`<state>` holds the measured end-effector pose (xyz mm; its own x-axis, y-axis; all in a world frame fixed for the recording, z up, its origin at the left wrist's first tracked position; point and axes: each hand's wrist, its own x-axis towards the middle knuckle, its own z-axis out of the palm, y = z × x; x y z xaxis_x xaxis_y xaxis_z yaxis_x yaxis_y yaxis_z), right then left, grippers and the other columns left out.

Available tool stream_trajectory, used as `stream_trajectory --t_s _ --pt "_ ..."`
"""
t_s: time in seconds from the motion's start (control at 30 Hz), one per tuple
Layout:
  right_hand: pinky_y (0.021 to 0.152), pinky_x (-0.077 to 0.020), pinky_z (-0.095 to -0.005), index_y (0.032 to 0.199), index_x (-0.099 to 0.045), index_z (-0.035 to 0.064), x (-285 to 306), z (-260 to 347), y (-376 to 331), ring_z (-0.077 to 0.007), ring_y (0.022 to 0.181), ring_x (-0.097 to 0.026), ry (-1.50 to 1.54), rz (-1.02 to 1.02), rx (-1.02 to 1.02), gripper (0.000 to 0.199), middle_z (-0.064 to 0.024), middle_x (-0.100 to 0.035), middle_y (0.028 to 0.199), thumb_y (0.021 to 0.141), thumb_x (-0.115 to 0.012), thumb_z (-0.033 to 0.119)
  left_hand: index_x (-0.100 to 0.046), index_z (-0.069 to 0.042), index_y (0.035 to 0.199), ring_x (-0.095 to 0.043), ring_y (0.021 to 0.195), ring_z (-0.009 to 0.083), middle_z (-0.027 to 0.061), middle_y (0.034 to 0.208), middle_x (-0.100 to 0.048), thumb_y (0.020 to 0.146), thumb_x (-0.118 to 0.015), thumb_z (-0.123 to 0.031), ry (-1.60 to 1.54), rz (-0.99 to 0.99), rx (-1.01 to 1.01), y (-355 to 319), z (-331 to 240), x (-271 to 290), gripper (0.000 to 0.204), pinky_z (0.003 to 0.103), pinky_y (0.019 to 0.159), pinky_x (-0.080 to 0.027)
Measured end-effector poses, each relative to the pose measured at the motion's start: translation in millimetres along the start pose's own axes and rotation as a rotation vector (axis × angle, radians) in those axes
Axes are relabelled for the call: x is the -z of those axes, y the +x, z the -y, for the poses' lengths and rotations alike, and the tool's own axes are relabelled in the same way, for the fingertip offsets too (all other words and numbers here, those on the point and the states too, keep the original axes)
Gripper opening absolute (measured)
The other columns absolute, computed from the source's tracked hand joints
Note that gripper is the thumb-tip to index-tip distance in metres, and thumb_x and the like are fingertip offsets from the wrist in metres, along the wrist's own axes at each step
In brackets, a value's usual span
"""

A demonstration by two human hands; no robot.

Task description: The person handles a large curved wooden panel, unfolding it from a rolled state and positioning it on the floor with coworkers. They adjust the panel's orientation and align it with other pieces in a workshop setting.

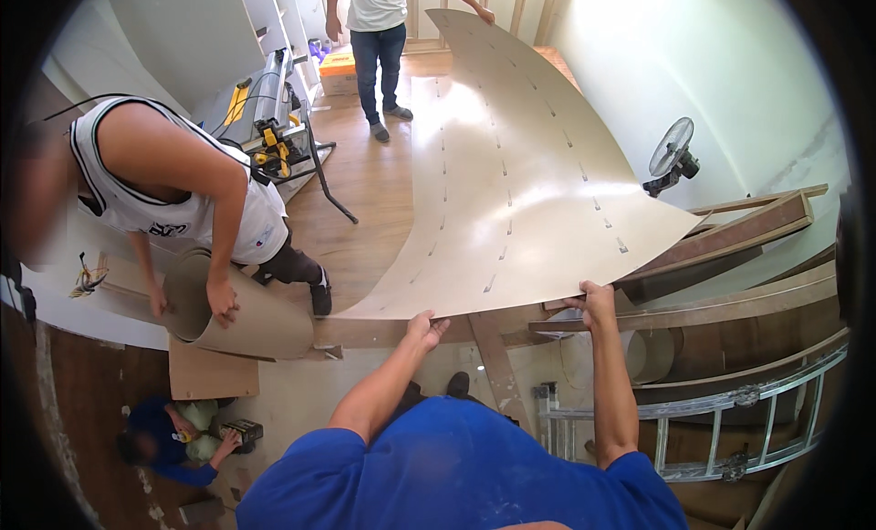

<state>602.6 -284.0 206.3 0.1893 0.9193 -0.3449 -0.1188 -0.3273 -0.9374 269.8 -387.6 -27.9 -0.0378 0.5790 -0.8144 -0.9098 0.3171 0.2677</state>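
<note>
Broadly, the big beige sheet (511, 201) stretches out in front of me above the wood floor (365, 188), its near edge at my hands and a far corner in a co-worker's hand (486, 16). Its long axis runs away from me toward that person, with rows of small dark marks following it, and one near corner points off to my right. I'd judge it thin and bendy, awkward more than heavy, and perhaps slick (it shines where light hits). Holding both ends, well spread along the edge, should limit sagging or creasing. My left hand (426, 330) has the near edge in a loose, half-closed grip, fingers partly straight beneath; my right hand (596, 304) is curled more tightly on the same edge, nearer the right corner. Just beyond that corner stands a fan (672, 149). To my left, another co-worker (192, 178) grips a rolled sheet (274, 325); a metal ladder (721, 439) lies to my right.
</note>
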Motion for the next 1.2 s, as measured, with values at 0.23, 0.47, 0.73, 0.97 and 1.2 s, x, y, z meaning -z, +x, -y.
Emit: stream_trajectory --t_s 0.23,0.47,0.73,0.97,1.2 --pt "0.061 -0.0666 -0.0402 0.114 -0.05 -0.0142 23 -37 27 -0.0342 0.091 -0.069 -0.039 -0.036 -0.059 0.03 -0.0186 -0.06 0.103 0.087 -0.053 -0.002 -0.051 0.0 0.122 -0.066 0.093 0.0353 0.0193 0.111 -0.063 0.1 -0.046 -0.011 0.154 -0.025 0.03 35 -1 1 0.025 0.043 0.071 -0.06" --pt "0.067 -0.065 -0.0464 0.121 -0.052 -0.0108 11 -52 57 -0.0326 0.091 -0.068 -0.05 0.018 -0.123 0.038 -0.0196 -0.062 0.111 0.084 -0.052 -0.002 -0.05 -0.001 0.124 -0.066 0.102 0.0386 0.0224 0.114 -0.064 0.1 -0.043 -0.01 0.13 -0.073 0.024 66 2 9 0.026 0.048 0.081 -0.061" --pt "0.059 -0.0646 -0.0421 0.115 -0.055 -0.0117 1 -60 108 -0.0303 0.083 -0.069 -0.102 -0.017 -0.11 0.036 -0.0161 -0.064 0.101 0.082 -0.053 0.0 -0.05 0.005 0.122 -0.067 0.099 0.0396 0.025 0.112 -0.065 0.101 -0.042 -0.011 0.138 -0.082 0.056 83 -5 -8 0.027 0.045 0.078 -0.062" --pt "0.059 -0.0644 -0.0416 0.116 -0.054 -0.0126 -40 -48 153 -0.0299 0.083 -0.07 -0.146 -0.037 -0.182 0.037 -0.0187 -0.066 0.104 0.081 -0.053 -0.001 -0.045 0.003 0.13 -0.062 0.11 0.0449 0.0317 0.124 -0.059 0.101 -0.042 -0.015 0.255 -0.076 0.145 114 -43 -20 0.034 0.052 0.089 -0.057" --pt "0.059 -0.0637 -0.0445 0.118 -0.056 -0.0095 -71 -59 161 -0.0305 0.082 -0.071 -0.115 -0.125 -0.177 0.038 -0.0166 -0.067 0.103 0.081 -0.053 -0.003 -0.039 0.003 0.135 -0.057 0.117 0.0477 0.0331 0.128 -0.055 0.1 -0.042 -0.015 0.258 -0.158 0.253 141 -72 -22 0.04 0.059 0.097 -0.051"
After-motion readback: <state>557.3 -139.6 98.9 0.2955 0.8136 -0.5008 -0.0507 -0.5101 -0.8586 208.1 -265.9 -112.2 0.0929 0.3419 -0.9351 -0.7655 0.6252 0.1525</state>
